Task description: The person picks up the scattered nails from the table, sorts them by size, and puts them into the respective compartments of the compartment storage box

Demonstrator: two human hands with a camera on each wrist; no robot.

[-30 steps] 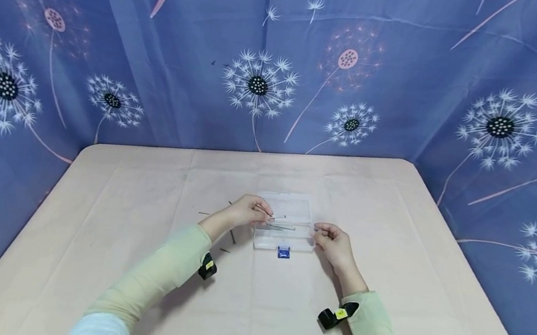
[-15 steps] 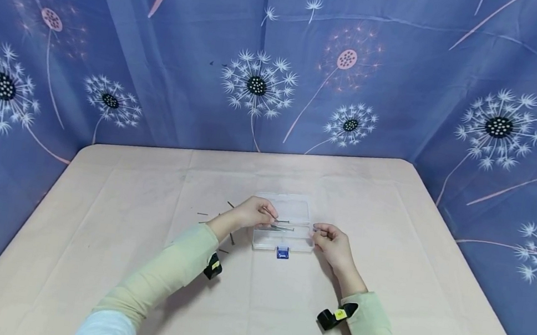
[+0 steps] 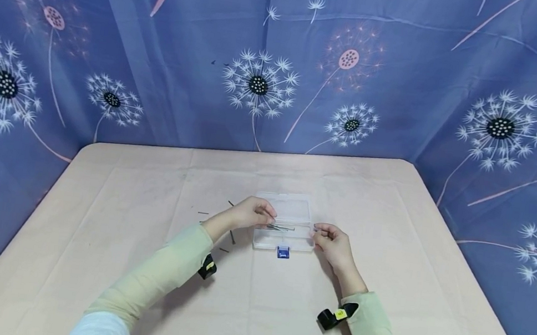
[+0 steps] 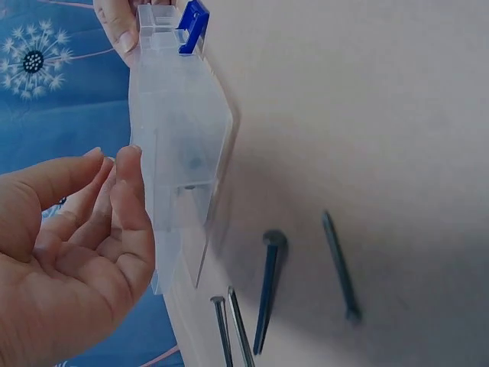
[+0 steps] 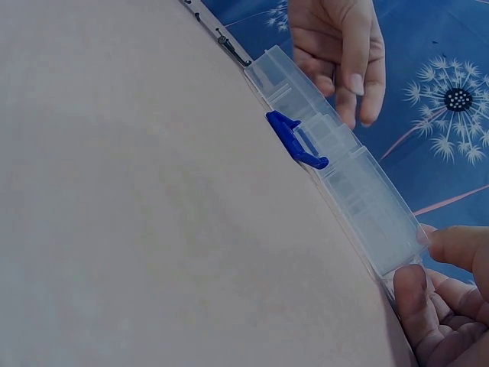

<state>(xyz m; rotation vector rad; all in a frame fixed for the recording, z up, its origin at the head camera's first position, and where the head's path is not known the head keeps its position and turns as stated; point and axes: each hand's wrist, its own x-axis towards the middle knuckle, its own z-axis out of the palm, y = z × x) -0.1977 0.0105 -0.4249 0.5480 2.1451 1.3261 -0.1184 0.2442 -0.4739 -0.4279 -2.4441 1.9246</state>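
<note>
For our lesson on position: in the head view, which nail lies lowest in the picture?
The short nail between the left sleeve and the blue latch; every other visible nail lies higher up.

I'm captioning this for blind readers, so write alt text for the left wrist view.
The left hand, fingers bent, is close to a clear plastic box with a blue latch, whose far end the right hand holds. Four metal nails lie on the pale tabletop; dandelion-print blue fabric hangs behind.

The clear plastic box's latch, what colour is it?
The latch is blue, clearest in the right wrist view.
</note>
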